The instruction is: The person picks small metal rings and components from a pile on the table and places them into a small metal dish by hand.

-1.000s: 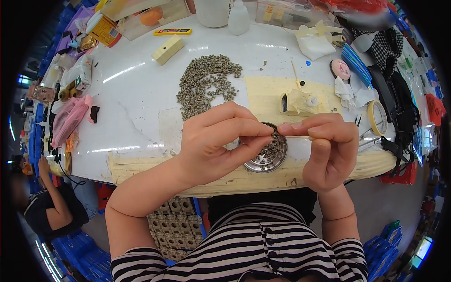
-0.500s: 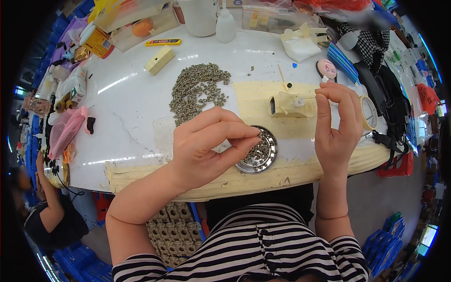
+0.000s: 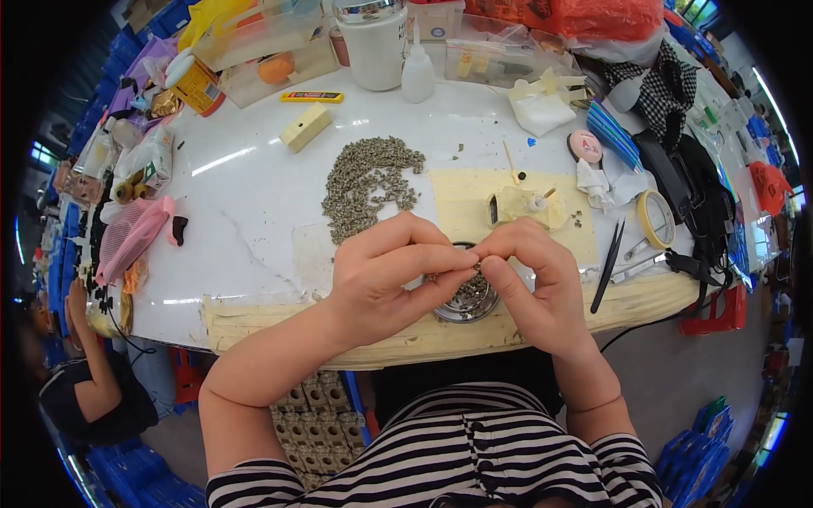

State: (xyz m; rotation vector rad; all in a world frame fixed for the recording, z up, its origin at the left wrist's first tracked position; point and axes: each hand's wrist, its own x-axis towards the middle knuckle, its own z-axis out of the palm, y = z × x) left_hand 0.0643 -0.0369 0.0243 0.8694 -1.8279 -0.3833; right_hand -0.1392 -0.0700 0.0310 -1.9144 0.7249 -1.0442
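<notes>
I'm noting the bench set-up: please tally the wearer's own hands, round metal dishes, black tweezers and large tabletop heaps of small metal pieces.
Hands: 2 (left hand, right hand)
Round metal dish: 1
Black tweezers: 1
Large heap of small metal pieces: 1
Total: 5

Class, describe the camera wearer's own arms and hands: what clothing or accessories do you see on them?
The left hand and right hand are ungloved, their fingers uncovered. No watch or bracelet shows at the wrists. The forearms are bare, and short black-and-white striped fabric sleeves end above the elbows. No cables or markings are visible on the arms.
</notes>
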